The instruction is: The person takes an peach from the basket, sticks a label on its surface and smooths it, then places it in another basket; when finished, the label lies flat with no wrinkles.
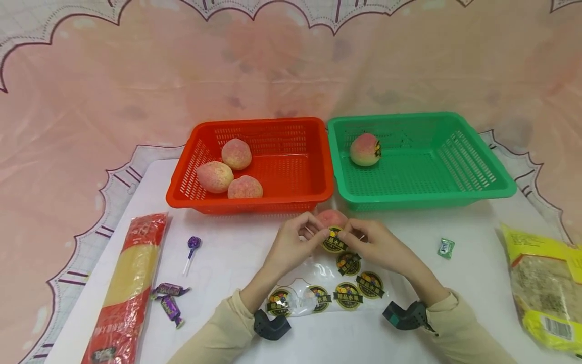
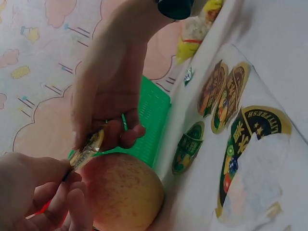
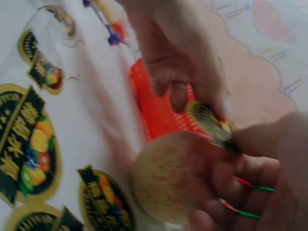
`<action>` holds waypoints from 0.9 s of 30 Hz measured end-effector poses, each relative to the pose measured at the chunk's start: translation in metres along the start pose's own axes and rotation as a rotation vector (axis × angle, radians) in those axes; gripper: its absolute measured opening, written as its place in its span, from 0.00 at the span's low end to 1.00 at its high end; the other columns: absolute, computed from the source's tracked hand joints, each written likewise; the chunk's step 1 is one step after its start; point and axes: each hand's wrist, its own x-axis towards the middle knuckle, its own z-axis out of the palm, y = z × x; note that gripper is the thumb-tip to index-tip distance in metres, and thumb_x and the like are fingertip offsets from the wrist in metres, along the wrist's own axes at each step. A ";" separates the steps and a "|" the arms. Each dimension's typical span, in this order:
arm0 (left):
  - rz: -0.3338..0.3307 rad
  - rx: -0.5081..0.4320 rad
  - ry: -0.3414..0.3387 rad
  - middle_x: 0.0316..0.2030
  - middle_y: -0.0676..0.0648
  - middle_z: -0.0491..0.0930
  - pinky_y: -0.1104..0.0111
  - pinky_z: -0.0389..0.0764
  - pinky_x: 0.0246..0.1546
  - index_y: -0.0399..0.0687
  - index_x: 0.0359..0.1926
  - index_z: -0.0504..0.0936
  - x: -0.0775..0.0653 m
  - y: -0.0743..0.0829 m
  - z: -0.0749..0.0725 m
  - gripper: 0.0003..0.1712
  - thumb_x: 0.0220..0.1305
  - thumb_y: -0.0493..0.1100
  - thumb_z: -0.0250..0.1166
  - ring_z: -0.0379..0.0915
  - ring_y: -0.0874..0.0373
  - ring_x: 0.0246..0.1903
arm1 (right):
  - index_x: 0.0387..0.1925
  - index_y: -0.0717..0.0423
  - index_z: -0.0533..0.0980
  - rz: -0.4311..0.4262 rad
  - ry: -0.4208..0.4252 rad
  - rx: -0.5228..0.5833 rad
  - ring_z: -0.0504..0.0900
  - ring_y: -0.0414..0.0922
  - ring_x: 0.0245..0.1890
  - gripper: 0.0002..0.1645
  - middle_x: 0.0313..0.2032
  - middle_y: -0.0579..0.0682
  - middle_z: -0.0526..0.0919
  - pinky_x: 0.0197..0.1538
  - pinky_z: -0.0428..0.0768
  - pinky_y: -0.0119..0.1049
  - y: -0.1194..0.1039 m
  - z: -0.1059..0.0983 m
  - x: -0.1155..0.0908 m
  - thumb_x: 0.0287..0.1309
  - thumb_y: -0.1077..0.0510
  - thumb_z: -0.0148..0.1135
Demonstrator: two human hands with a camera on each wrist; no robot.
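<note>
My left hand (image 1: pixel 295 242) and right hand (image 1: pixel 377 245) pinch opposite edges of a round black-and-gold fruit sticker (image 1: pixel 334 240). Just behind it, a pink-and-yellow peach (image 1: pixel 331 218) sits on the white table. Both wrist views show the sticker (image 2: pixel 90 150) held thinly edge-on between the fingertips, beside the peach (image 3: pixel 166 178). I cannot tell whether the sticker touches the peach. Under and in front of the hands lies a clear sticker sheet (image 1: pixel 302 283) bearing several similar stickers.
A red basket (image 1: pixel 291 205) holding three peaches and a green basket (image 1: pixel 427 198) holding one stickered peach (image 1: pixel 365 150) stand behind. Left lie a red-and-yellow packet (image 1: pixel 132 278), a lollipop (image 1: pixel 193 243) and purple candies (image 1: pixel 170 306). Right are a green candy (image 1: pixel 446 248) and a yellow bag (image 1: pixel 545 288).
</note>
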 end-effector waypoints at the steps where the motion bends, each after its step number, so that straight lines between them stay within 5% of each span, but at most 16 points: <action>1: 0.006 0.014 0.009 0.26 0.49 0.78 0.74 0.74 0.22 0.48 0.31 0.77 0.001 -0.004 0.002 0.06 0.54 0.44 0.63 0.72 0.61 0.23 | 0.23 0.46 0.71 0.016 0.021 -0.003 0.69 0.38 0.21 0.12 0.19 0.43 0.71 0.24 0.70 0.28 0.001 0.002 0.000 0.59 0.47 0.52; 12: 0.036 0.020 0.010 0.22 0.49 0.79 0.72 0.73 0.16 0.47 0.27 0.75 0.005 -0.022 0.006 0.07 0.54 0.44 0.63 0.73 0.64 0.18 | 0.20 0.45 0.70 0.093 0.188 -0.144 0.66 0.38 0.17 0.16 0.14 0.40 0.68 0.20 0.65 0.27 -0.001 0.013 0.003 0.57 0.43 0.52; 20: 0.011 -0.074 -0.029 0.22 0.40 0.78 0.72 0.74 0.15 0.38 0.41 0.70 0.001 0.002 -0.004 0.16 0.53 0.38 0.64 0.75 0.46 0.19 | 0.19 0.45 0.69 0.117 0.193 -0.222 0.66 0.37 0.18 0.18 0.14 0.40 0.68 0.21 0.65 0.28 -0.002 0.014 0.004 0.56 0.40 0.51; 23: 0.066 -0.045 -0.062 0.21 0.41 0.77 0.72 0.73 0.14 0.45 0.52 0.70 0.004 -0.008 -0.002 0.22 0.54 0.39 0.63 0.74 0.49 0.18 | 0.26 0.48 0.68 0.106 0.200 -0.223 0.71 0.38 0.22 0.17 0.20 0.42 0.72 0.26 0.70 0.29 -0.001 0.013 0.003 0.55 0.40 0.53; 27: 0.138 0.108 -0.084 0.20 0.51 0.76 0.74 0.74 0.18 0.59 0.57 0.69 0.007 -0.025 -0.001 0.26 0.56 0.45 0.61 0.72 0.62 0.18 | 0.50 0.50 0.64 0.076 0.177 -0.189 0.75 0.43 0.39 0.27 0.43 0.47 0.74 0.39 0.77 0.37 0.002 0.012 0.003 0.54 0.40 0.53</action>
